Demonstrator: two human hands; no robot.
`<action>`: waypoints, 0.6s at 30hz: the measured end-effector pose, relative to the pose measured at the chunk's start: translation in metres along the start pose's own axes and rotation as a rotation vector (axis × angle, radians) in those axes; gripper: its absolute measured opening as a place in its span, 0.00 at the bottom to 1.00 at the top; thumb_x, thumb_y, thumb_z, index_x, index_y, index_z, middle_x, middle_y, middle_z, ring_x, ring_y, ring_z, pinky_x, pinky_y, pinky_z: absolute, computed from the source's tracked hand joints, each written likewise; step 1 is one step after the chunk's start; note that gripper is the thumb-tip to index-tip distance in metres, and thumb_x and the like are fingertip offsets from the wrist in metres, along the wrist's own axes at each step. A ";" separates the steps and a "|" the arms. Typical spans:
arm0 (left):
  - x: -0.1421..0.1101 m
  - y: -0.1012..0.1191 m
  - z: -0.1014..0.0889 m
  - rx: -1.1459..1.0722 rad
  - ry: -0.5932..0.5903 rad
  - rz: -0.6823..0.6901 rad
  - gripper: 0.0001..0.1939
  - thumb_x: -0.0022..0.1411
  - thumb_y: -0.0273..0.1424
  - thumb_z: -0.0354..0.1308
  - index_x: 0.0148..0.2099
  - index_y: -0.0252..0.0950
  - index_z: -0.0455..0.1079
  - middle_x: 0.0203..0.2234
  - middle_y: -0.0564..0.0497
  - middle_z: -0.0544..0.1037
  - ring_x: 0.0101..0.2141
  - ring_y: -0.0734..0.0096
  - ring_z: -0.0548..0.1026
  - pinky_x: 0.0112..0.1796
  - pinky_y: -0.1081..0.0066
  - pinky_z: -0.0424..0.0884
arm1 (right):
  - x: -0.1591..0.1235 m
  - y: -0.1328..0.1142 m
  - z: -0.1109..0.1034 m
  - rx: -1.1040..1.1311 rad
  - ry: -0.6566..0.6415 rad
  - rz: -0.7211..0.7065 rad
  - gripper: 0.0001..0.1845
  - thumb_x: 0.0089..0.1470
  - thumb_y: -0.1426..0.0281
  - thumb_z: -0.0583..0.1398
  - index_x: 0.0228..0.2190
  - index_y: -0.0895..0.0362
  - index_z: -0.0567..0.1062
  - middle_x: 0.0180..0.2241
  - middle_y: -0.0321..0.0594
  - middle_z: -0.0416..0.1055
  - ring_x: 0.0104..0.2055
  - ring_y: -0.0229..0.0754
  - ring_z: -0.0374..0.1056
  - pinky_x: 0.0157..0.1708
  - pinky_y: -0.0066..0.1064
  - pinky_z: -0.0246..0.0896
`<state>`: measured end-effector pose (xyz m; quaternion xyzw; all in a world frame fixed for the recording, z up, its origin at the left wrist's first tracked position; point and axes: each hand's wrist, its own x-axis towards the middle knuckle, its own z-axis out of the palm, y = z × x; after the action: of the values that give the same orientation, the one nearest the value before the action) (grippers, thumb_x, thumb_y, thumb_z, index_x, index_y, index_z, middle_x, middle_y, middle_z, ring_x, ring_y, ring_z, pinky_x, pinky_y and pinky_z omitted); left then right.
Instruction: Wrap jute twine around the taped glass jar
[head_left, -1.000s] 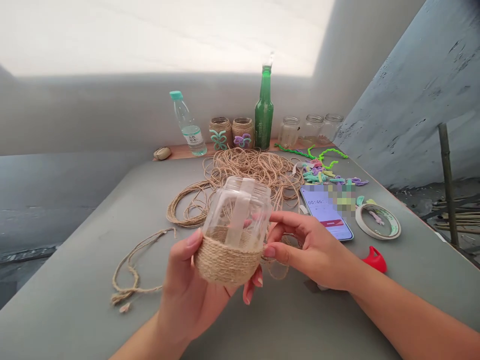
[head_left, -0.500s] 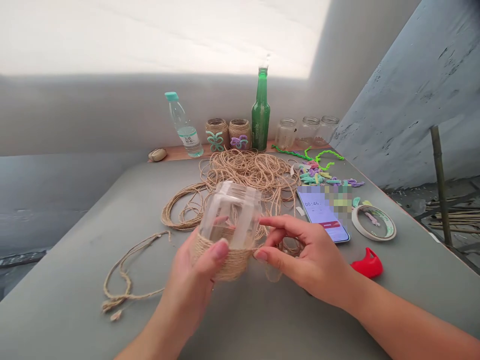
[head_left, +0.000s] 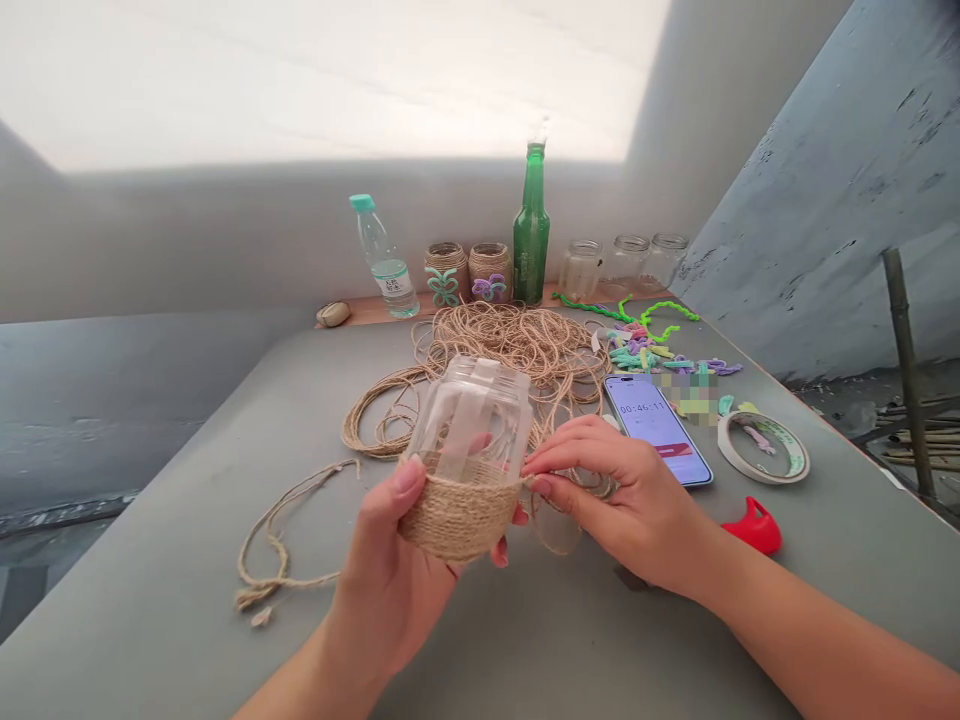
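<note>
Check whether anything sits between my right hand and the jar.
Nothing visible does. The right hand pinches a twine strand at the edge of the wrapping on the jar, which the left hand holds.

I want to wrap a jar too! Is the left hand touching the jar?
Touching. The head view shows the left hand wrapped around the glass jar, its thumb pressed on the jute twine wound around the jar's lower part.

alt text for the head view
A person's left hand holds a clear glass jar with jute twine wound around its base, while the right hand pinches the strand at the wrap. Loose twine lies on the grey table beside a smartphone.
</note>
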<state>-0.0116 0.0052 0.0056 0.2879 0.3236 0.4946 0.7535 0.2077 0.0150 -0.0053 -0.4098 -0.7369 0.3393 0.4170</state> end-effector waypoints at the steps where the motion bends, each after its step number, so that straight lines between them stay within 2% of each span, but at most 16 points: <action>1: 0.000 -0.001 0.000 -0.008 -0.010 -0.011 0.23 0.67 0.45 0.59 0.52 0.34 0.82 0.38 0.40 0.86 0.34 0.54 0.83 0.29 0.65 0.79 | 0.000 0.000 0.000 0.008 -0.005 0.003 0.06 0.66 0.69 0.67 0.42 0.49 0.85 0.41 0.40 0.85 0.49 0.50 0.75 0.52 0.45 0.70; 7: 0.005 -0.005 0.001 -0.026 -0.029 -0.070 0.24 0.68 0.49 0.57 0.49 0.35 0.84 0.39 0.40 0.87 0.34 0.54 0.82 0.29 0.63 0.80 | -0.004 -0.003 0.000 0.069 -0.024 0.041 0.05 0.65 0.73 0.66 0.40 0.52 0.83 0.45 0.41 0.81 0.50 0.46 0.75 0.52 0.40 0.70; 12: 0.008 -0.005 -0.006 0.049 0.154 -0.028 0.22 0.64 0.51 0.63 0.44 0.37 0.85 0.36 0.45 0.87 0.34 0.59 0.82 0.31 0.67 0.80 | -0.004 -0.005 0.003 0.081 -0.032 0.053 0.04 0.65 0.73 0.66 0.40 0.53 0.82 0.44 0.39 0.79 0.48 0.43 0.74 0.48 0.34 0.69; 15: 0.008 -0.004 -0.010 0.112 0.221 -0.010 0.21 0.64 0.50 0.65 0.47 0.39 0.83 0.37 0.46 0.88 0.39 0.57 0.84 0.38 0.66 0.81 | -0.005 -0.005 0.005 0.056 0.035 0.037 0.04 0.66 0.73 0.65 0.40 0.53 0.81 0.42 0.39 0.79 0.47 0.41 0.74 0.48 0.33 0.69; 18: 0.005 -0.005 -0.008 0.164 0.205 0.004 0.27 0.59 0.49 0.71 0.55 0.40 0.79 0.42 0.46 0.88 0.45 0.53 0.84 0.43 0.63 0.81 | -0.006 -0.005 0.006 0.015 0.071 0.009 0.03 0.66 0.72 0.65 0.40 0.54 0.81 0.42 0.40 0.78 0.47 0.41 0.74 0.49 0.33 0.69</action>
<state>-0.0134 0.0091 -0.0044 0.2973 0.4378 0.4946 0.6895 0.2028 0.0062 -0.0052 -0.4216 -0.7173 0.3319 0.4444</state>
